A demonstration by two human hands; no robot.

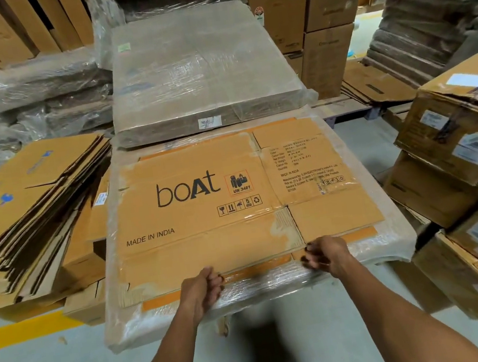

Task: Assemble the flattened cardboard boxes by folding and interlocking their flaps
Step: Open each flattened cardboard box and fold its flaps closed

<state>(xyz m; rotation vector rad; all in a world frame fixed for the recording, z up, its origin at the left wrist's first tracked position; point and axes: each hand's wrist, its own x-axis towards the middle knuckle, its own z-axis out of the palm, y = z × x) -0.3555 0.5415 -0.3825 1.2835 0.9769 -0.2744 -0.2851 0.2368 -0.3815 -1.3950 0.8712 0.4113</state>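
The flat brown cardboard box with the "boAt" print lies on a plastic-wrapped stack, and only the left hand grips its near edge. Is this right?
Not quite. The head view shows both hands at the near edge of the flat brown cardboard box with the "boAt" print: the left hand and the right hand. The box does lie on the plastic-wrapped stack.

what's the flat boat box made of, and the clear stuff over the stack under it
The flat boat box looks like corrugated cardboard, matte brown with black print; fluting shows where the facing is torn near its front edge. The wrap over the stack beneath looks like thin clear plastic film, glossy and wrinkled, catching glare.
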